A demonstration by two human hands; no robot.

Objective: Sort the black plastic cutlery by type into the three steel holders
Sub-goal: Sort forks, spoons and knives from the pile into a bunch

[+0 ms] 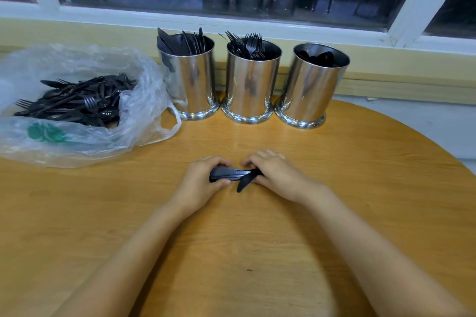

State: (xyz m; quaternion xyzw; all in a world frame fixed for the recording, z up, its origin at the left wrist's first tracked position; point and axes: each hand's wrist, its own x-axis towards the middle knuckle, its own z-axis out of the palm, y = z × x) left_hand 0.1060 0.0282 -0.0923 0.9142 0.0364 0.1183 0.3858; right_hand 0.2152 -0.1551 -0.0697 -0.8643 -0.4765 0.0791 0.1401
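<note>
— Where is the cutlery right now?

— A small bundle of black cutlery [228, 174] sits low over the table [231, 252], close in front of the person, held between both hands. I can't tell whether it rests on the wood.

— How are the hands holding it?

— The left hand [203, 180] curls its fingers and thumb round the left end. The right hand [277, 175] pinches the right end, fingers bent over it. One loose piece [244, 183] slants down out of the bundle beside the right hand; its type isn't clear.

— And the holders?

— Three stand in a row at the far side of the table, under the window [103, 11], bases nearly touching. The left holder [189, 85] has knives [180, 42], the middle holder [251, 90] has forks [247, 45], and the right holder [311, 90] has spoons [319, 57] sitting low inside.

— Anything else?

— A clear plastic bag [77, 141] lies at the left, up against the left holder, mouth open, with a mixed pile of cutlery [74, 103] inside.
</note>
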